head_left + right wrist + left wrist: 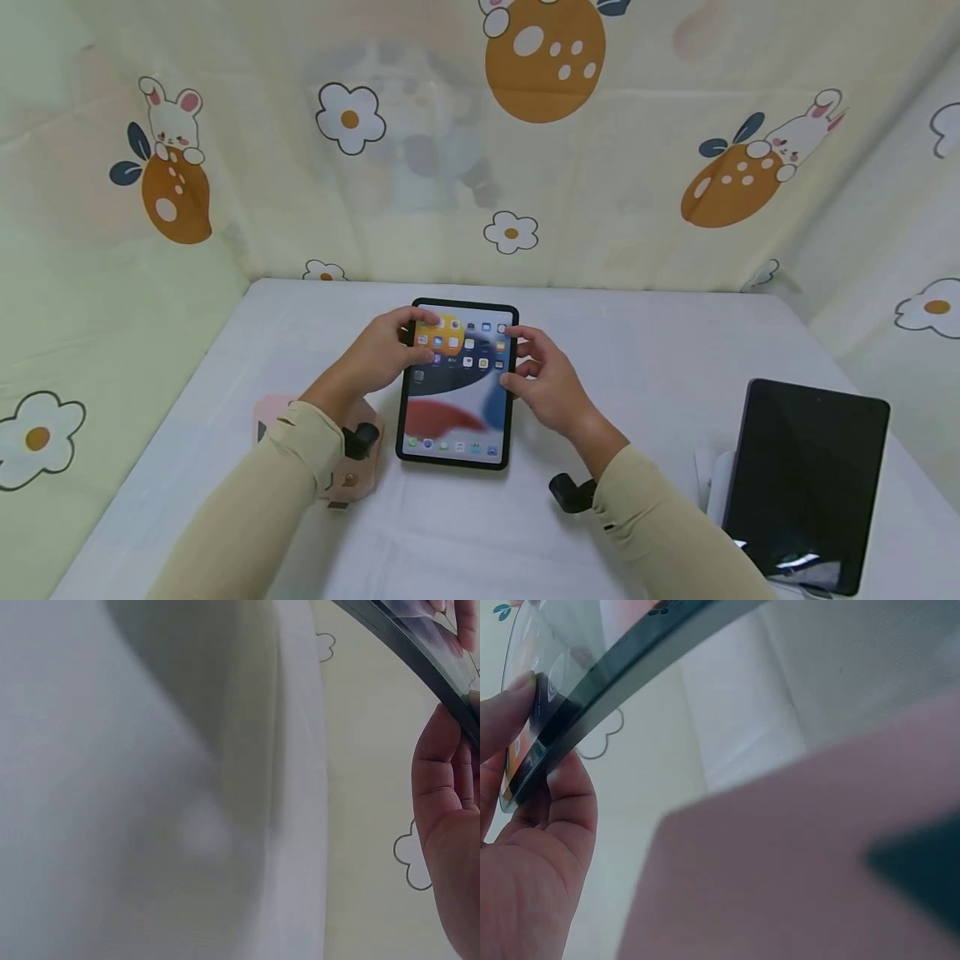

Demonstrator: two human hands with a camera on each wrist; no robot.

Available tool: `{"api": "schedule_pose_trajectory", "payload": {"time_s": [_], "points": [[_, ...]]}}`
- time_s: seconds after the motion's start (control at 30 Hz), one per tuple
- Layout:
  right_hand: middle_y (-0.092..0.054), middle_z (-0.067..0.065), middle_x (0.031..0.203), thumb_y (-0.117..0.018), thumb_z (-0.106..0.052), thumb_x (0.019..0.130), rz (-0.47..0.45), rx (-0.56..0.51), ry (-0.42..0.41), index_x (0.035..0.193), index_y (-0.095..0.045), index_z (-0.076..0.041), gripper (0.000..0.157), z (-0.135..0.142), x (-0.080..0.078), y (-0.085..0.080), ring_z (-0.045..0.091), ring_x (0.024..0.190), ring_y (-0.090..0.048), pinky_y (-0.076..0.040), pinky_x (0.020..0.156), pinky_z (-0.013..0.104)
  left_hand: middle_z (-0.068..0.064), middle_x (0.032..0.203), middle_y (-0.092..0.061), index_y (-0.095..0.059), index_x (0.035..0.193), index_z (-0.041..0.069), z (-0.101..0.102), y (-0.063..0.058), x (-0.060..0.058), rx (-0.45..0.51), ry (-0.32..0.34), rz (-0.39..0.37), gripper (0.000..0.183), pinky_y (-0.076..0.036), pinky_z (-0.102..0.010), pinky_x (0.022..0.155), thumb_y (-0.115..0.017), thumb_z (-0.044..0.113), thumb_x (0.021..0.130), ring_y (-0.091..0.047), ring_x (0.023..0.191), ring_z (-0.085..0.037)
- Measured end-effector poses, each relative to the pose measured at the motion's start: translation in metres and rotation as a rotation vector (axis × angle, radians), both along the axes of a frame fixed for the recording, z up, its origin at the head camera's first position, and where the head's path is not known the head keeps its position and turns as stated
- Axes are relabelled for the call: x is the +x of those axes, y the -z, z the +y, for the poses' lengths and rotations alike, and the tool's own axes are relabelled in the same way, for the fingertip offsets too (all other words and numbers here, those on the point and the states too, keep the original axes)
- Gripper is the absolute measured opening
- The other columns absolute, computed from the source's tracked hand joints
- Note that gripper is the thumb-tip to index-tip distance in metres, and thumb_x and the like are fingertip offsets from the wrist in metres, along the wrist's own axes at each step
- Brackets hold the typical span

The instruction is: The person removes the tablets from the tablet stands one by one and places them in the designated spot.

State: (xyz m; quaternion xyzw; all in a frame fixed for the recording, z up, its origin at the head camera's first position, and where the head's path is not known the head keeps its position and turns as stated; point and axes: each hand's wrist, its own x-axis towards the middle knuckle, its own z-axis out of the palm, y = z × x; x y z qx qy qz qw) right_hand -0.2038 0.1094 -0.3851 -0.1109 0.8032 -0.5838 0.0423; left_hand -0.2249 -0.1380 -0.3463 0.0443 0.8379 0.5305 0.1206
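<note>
Apparently, the lit tablet computer (457,400) is being steadied off the counter (450,546) between the left hand (378,352) and the right hand (553,383), each partly curled, the edge beside it pinched. For the next move, balanced support from both sides is probably required.

Free room nearside of lit tablet (456,392)

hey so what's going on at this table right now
Someone's left hand and right hand hold a lit tablet by its opposite side edges, over a white table. Its screen shows app icons. A dark-screened tablet sits off to the right, and a pink object is partly hidden behind the left wrist.
</note>
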Motion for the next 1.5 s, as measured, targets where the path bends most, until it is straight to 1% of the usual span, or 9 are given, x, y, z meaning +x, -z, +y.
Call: {"api": "schedule_pose_trajectory", "payload": {"time_s": [0.2, 0.33, 0.5, 0.73, 0.9, 1.0, 1.37, 1.5], "points": [[-0.054, 0.019, 0.117, -0.065, 0.005, 0.092, -0.045, -0.015, 0.008, 0.143, -0.046, -0.011, 0.057, 0.003, -0.003, 0.008, 0.025, 0.085, -0.059, -0.057, 0.074, 0.033, -0.017, 0.123, -0.057, -0.058, 0.131, 0.014, 0.006, 0.006, -0.004, -0.004, -0.004, -0.043, 0.042, -0.055, -0.038, 0.089, -0.070, 0.001, 0.092, -0.059, 0.108, -0.032], [-0.054, 0.019, 0.117, -0.065, 0.005, 0.092, -0.064, -0.024, 0.009, 0.144, -0.046, -0.010, 0.057, 0.003, -0.005, 0.012, 0.024, 0.085, -0.059, -0.057, 0.074, 0.033, -0.017, 0.123, -0.057, -0.058, 0.130, 0.013, 0.008, 0.010, -0.007, -0.030, -0.010, -0.057, 0.042, -0.054, -0.037, 0.089, -0.070, 0.000, 0.092, -0.059, 0.107, -0.031], [-0.054, 0.018, 0.118, -0.064, 0.005, 0.092, -0.083, -0.021, 0.011, 0.145, -0.046, -0.012, 0.058, 0.002, -0.007, 0.017, 0.025, 0.087, -0.059, -0.058, 0.075, 0.034, -0.016, 0.126, -0.055, -0.059, 0.129, 0.013, 0.010, 0.011, -0.009, -0.075, -0.027, -0.068, 0.042, -0.054, -0.038, 0.090, -0.070, -0.001, 0.091, -0.058, 0.108, -0.031], [-0.054, 0.017, 0.120, -0.065, 0.005, 0.092, -0.118, -0.026, 0.020, 0.145, -0.046, -0.014, 0.059, 0.000, -0.009, 0.023, 0.026, 0.089, -0.060, -0.058, 0.076, 0.036, -0.015, 0.132, -0.055, -0.059, 0.129, 0.014, 0.012, 0.013, -0.007, -0.099, -0.058, -0.098, 0.043, -0.053, -0.039, 0.092, -0.070, -0.002, 0.091, -0.058, 0.109, -0.031], [-0.053, 0.017, 0.120, -0.065, 0.005, 0.091, -0.132, -0.033, 0.022, 0.145, -0.046, -0.014, 0.060, -0.001, -0.009, 0.026, 0.026, 0.090, -0.060, -0.059, 0.076, 0.037, -0.014, 0.131, -0.056, -0.059, 0.128, 0.016, 0.014, 0.015, -0.006, -0.118, -0.080, -0.114, 0.042, -0.054, -0.040, 0.090, -0.069, -0.001, 0.092, -0.060, 0.107, -0.031], [-0.053, 0.016, 0.121, -0.065, 0.004, 0.092, -0.138, -0.026, 0.022, 0.146, -0.045, -0.015, 0.061, -0.002, -0.009, 0.027, 0.027, 0.092, -0.060, -0.058, 0.077, 0.037, -0.014, 0.129, -0.057, -0.060, 0.128, 0.017, 0.014, 0.016, -0.006, -0.126, -0.096, -0.122, 0.041, -0.054, -0.039, 0.089, -0.069, 0.000, 0.092, -0.060, 0.106, -0.031], [-0.053, 0.016, 0.123, -0.065, 0.003, 0.093, -0.148, -0.011, 0.017, 0.147, -0.044, -0.015, 0.060, 0.002, -0.008, 0.031, 0.027, 0.093, -0.061, -0.058, 0.078, 0.037, -0.014, 0.136, -0.054, -0.059, 0.130, 0.017, 0.022, 0.018, -0.001, -0.144, -0.131, -0.119, 0.040, -0.053, -0.042, 0.093, -0.068, 0.002, 0.094, -0.057, 0.110, -0.032], [-0.052, 0.017, 0.125, -0.065, 0.003, 0.093, -0.158, -0.017, 0.021, 0.147, -0.044, -0.015, 0.061, 0.002, -0.009, 0.032, 0.028, 0.094, -0.061, -0.058, 0.078, 0.037, -0.013, 0.138, -0.053, -0.060, 0.130, 0.017, 0.025, 0.020, -0.001, -0.126, -0.150, -0.125, 0.040, -0.052, -0.042, 0.093, -0.067, 0.001, 0.094, -0.057, 0.112, -0.032]]}}
